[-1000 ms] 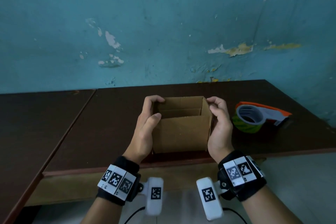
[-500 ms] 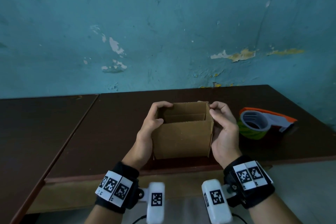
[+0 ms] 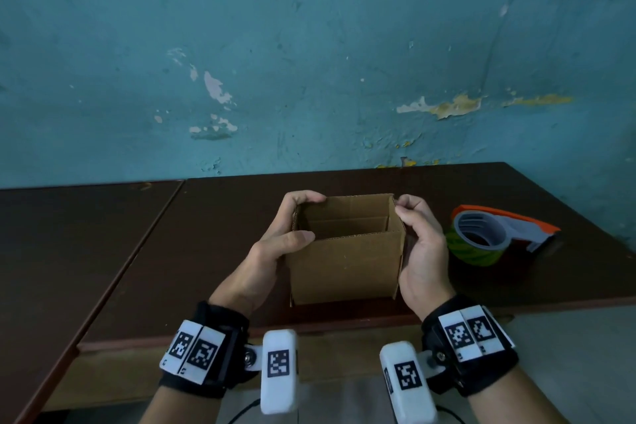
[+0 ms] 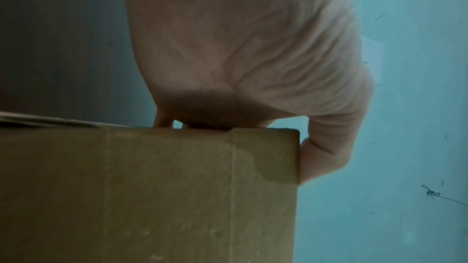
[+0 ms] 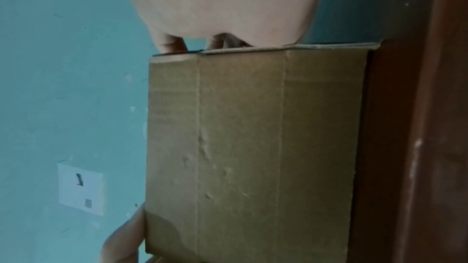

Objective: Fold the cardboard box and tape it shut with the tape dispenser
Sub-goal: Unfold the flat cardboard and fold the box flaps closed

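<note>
A small brown cardboard box (image 3: 344, 268) stands upright near the table's front edge, its top open and flaps turned down inside. My left hand (image 3: 275, 244) grips its left wall, fingers curled over the far left corner and thumb on the near rim. My right hand (image 3: 418, 237) holds the right wall, fingertips pinching the far right corner. The left wrist view shows the box (image 4: 152, 197) under my left hand (image 4: 240, 57); the right wrist view shows the box (image 5: 253, 147) below my right hand (image 5: 222, 3). The orange and grey tape dispenser (image 3: 495, 234) with a green roll lies right of the box.
The dark brown table (image 3: 206, 251) abuts a second table (image 3: 69, 251) on the left, with a seam between them. A peeling teal wall (image 3: 309, 62) rises behind. The table's front edge (image 3: 241, 334) runs just before my wrists.
The view has shifted so the box sits lower in the picture. My right fingers have moved from lying over the rim to pinching the far right corner. My left thumb has straightened along the near rim.
</note>
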A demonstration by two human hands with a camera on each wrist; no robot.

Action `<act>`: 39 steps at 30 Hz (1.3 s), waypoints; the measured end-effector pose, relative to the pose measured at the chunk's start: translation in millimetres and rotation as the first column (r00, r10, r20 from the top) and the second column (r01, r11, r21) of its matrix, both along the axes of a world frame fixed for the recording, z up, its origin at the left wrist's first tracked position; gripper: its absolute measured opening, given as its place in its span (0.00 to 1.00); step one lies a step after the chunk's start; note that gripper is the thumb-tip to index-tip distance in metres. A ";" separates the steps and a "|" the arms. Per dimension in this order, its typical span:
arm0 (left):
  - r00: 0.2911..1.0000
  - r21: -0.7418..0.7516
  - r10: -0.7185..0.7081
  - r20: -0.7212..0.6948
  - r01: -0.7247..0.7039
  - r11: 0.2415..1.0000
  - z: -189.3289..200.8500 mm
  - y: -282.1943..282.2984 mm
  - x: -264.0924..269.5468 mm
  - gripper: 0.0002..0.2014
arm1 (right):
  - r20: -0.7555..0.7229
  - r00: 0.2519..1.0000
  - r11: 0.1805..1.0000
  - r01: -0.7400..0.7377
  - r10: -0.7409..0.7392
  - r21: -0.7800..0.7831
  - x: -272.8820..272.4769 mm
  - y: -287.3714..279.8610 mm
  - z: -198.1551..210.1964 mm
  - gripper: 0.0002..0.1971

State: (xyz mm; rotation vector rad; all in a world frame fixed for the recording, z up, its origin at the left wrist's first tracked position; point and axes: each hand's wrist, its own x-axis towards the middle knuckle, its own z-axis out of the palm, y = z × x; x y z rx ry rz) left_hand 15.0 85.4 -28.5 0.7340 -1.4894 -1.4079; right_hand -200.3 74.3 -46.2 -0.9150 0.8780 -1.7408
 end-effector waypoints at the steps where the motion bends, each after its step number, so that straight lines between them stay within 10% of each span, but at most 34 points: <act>1: 1.000 0.006 -0.004 0.008 0.004 1.000 0.5 -0.2 0.5 0.32 | -0.003 1.000 1.000 -0.003 0.003 0.004 0.0 -0.2 0.4 0.02; 10: 0.959 0.131 0.259 -0.116 -0.244 0.961 6.6 8.5 -25.1 0.11 | -0.016 0.999 0.999 0.033 -0.033 -0.009 5.8 -1.3 2.2 0.04; 22: 0.983 0.047 0.145 0.112 -0.151 0.987 12.3 6.2 -14.3 0.25 | -0.062 0.998 1.000 0.028 -0.029 -0.008 5.0 -1.8 0.4 0.05; 39: 0.938 0.117 0.302 -0.169 -0.285 0.951 3.2 11.0 -28.8 0.22 | -0.052 0.997 0.996 -0.055 0.059 0.071 0.3 -1.2 0.4 0.13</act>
